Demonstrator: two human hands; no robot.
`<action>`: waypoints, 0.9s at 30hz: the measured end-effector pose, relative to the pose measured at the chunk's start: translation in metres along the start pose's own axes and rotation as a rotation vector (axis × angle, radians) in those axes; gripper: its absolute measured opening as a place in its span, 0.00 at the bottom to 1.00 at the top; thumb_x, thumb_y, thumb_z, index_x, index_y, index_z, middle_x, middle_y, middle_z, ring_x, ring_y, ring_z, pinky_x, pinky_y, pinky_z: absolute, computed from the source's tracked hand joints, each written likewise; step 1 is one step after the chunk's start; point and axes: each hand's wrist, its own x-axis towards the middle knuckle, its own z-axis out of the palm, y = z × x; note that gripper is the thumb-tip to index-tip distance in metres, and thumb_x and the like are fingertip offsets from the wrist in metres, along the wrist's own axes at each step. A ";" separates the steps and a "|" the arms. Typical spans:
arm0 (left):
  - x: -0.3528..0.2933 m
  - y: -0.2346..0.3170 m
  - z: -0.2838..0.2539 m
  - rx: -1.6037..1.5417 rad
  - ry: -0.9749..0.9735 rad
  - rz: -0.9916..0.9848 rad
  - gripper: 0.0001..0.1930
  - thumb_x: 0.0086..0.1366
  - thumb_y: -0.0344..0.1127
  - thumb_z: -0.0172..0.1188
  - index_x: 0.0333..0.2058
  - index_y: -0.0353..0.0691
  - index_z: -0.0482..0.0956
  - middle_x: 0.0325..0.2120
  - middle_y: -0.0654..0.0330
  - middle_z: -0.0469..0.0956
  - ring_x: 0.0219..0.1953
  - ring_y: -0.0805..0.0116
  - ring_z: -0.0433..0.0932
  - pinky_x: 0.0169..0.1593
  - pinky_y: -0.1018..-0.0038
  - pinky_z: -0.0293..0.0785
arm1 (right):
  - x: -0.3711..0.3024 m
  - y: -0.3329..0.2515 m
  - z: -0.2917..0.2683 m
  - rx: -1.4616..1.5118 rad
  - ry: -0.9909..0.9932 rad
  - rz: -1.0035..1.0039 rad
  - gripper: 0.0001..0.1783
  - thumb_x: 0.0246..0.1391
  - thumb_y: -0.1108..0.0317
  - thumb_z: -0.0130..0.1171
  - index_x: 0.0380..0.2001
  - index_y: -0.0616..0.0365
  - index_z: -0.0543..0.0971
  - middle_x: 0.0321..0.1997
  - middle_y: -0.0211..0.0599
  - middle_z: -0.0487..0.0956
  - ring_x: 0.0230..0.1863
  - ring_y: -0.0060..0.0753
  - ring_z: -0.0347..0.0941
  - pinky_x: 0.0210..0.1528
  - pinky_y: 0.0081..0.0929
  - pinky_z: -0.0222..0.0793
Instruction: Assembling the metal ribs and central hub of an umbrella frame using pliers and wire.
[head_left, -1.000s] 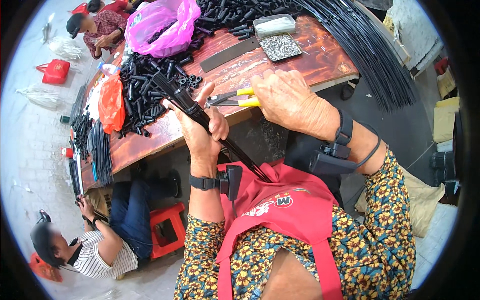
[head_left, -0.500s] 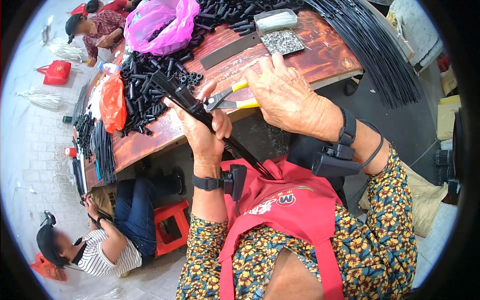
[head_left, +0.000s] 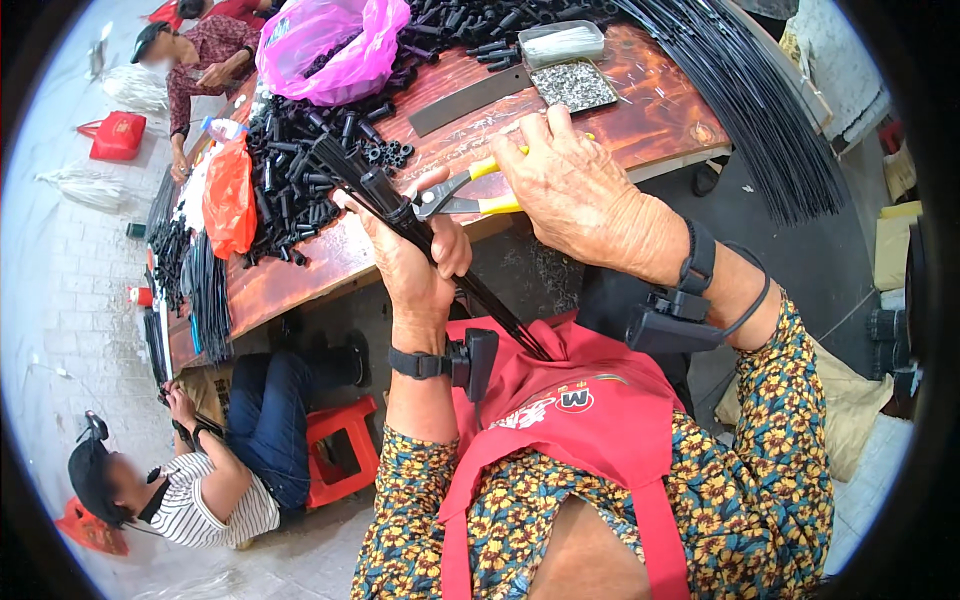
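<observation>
The left hand [head_left: 415,265] is closed around a black rod bundle [head_left: 440,255] whose long axis slants from upper left toward the person's lap. The right hand [head_left: 580,190] squeezes yellow-handled pliers [head_left: 470,190], their nose meeting the bundle from its right, just above the left hand's grip.

My right hand [head_left: 575,190] covers most of the yellow-handled pliers [head_left: 470,195]. The black rod bundle [head_left: 430,245] disappears behind my left hand [head_left: 415,270]. Small tray contents [head_left: 572,85] unresolvable.

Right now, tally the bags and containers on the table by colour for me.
Pink plastic bag: 1
Orange plastic bag: 1
Clear tray of small metal pieces: 1
Clear lidded box: 1
Total: 4
</observation>
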 end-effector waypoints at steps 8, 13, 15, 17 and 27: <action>0.005 -0.008 0.006 0.061 0.152 0.016 0.47 0.62 0.76 0.27 0.49 0.35 0.74 0.06 0.68 0.55 0.05 0.75 0.51 0.10 0.77 0.48 | 0.001 -0.002 -0.007 -0.147 -0.088 0.002 0.19 0.40 0.70 0.61 0.37 0.68 0.72 0.36 0.51 0.73 0.42 0.47 0.69 0.44 0.36 0.69; 0.004 -0.004 0.016 0.133 0.264 0.061 0.48 0.61 0.77 0.29 0.49 0.34 0.74 0.06 0.68 0.55 0.06 0.75 0.52 0.11 0.77 0.48 | 0.005 -0.008 -0.024 -0.243 -0.135 -0.050 0.18 0.41 0.70 0.60 0.37 0.69 0.72 0.36 0.51 0.73 0.42 0.46 0.69 0.40 0.32 0.73; 0.005 -0.007 0.018 0.235 0.346 0.116 0.48 0.60 0.77 0.29 0.49 0.34 0.74 0.06 0.68 0.54 0.06 0.75 0.51 0.11 0.77 0.48 | 0.005 -0.008 -0.024 -0.192 -0.136 -0.051 0.18 0.41 0.71 0.60 0.37 0.69 0.72 0.35 0.51 0.73 0.41 0.46 0.70 0.39 0.33 0.73; 0.006 -0.007 0.020 0.262 0.369 0.123 0.48 0.60 0.77 0.29 0.49 0.34 0.74 0.06 0.69 0.53 0.07 0.76 0.51 0.11 0.77 0.48 | 0.004 -0.008 -0.022 -0.179 -0.131 -0.051 0.17 0.41 0.72 0.60 0.36 0.69 0.72 0.35 0.51 0.73 0.41 0.46 0.70 0.39 0.33 0.73; 0.000 -0.002 0.008 0.091 0.221 0.012 0.47 0.61 0.76 0.28 0.48 0.35 0.74 0.06 0.68 0.55 0.05 0.75 0.52 0.11 0.77 0.50 | -0.011 0.004 0.021 0.144 -0.009 0.007 0.20 0.43 0.70 0.57 0.40 0.71 0.71 0.34 0.58 0.73 0.41 0.55 0.69 0.42 0.44 0.68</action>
